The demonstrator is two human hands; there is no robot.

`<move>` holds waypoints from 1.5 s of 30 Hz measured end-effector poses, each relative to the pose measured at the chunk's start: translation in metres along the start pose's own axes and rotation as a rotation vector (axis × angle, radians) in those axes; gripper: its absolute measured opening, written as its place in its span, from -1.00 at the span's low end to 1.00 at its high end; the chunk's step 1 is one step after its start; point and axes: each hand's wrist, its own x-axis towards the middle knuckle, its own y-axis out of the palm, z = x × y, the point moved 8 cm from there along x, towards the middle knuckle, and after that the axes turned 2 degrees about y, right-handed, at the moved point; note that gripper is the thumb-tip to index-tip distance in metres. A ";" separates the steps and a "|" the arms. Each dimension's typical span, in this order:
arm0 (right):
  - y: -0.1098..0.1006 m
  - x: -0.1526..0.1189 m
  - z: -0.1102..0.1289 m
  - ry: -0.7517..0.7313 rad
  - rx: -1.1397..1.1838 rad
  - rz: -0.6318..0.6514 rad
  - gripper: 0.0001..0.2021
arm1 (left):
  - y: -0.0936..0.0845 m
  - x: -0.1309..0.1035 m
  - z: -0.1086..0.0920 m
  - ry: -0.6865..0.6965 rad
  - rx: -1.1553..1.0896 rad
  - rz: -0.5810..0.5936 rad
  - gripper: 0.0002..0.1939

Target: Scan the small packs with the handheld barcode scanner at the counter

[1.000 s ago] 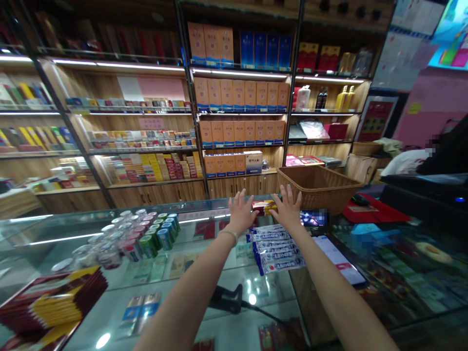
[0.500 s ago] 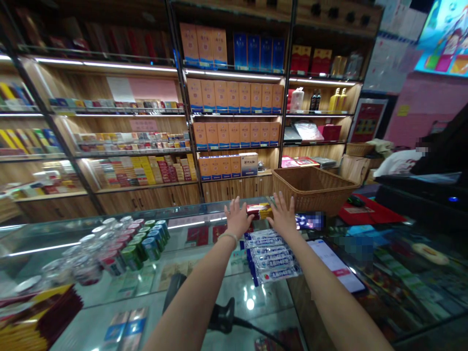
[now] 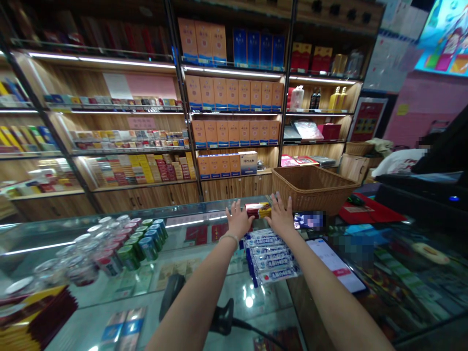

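A small stack of red and yellow packets (image 3: 258,210) lies on the glass counter between my hands. My left hand (image 3: 238,220) has its fingers spread, with the thumb at the left end of the stack. At the right end is my right hand (image 3: 281,215), fingers also spread and thumb beside the packets. Several blue and white wrapped packs (image 3: 272,258) lie in a row just below the hands. A black handheld scanner (image 3: 223,316) rests on the glass, partly hidden by my left forearm.
Jars and cans (image 3: 133,251) stand in rows at the left, with more yellow and red packets (image 3: 34,319) nearer. Beyond my right hand is a wicker basket (image 3: 314,192). Phones (image 3: 336,265) lie to the right. A person in white (image 3: 398,163) is at the far right.
The view has shifted slightly, and the jars and near packets appear further left. Both hands stay spread at the ends of the small stack, which looks slightly more lined up.
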 end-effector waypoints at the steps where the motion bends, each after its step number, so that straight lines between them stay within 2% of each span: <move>1: -0.001 0.000 0.001 0.003 -0.007 -0.003 -0.52 | -0.001 0.000 0.000 0.000 -0.002 0.001 -0.47; 9: -0.004 0.003 -0.001 0.050 -0.067 0.020 -0.64 | -0.008 -0.004 0.000 -0.004 0.043 -0.009 -0.59; 16: -0.007 0.002 -0.002 0.080 -0.041 0.049 -0.64 | -0.013 -0.004 0.001 -0.025 0.050 -0.014 -0.71; 19: -0.011 0.001 -0.001 0.104 -0.017 0.045 -0.67 | -0.020 -0.006 0.003 -0.029 0.047 -0.025 -0.71; 22: -0.021 0.002 0.003 0.113 0.020 -0.018 -0.70 | -0.032 -0.008 0.009 -0.046 0.049 -0.044 -0.70; 26: -0.038 0.002 0.011 0.133 0.124 -0.119 -0.75 | -0.061 -0.014 0.021 -0.069 0.033 -0.125 -0.72; 33: -0.083 0.001 0.032 0.187 0.407 -0.296 -0.70 | -0.127 -0.035 0.052 -0.057 -0.001 -0.265 -0.73; 40: -0.134 -0.005 0.086 0.127 0.526 -0.412 -0.67 | -0.201 -0.072 0.094 -0.001 0.047 -0.395 -0.66; 45: -0.157 -0.019 0.128 0.109 0.597 -0.423 -0.66 | -0.231 -0.112 0.125 -0.002 0.108 -0.482 -0.67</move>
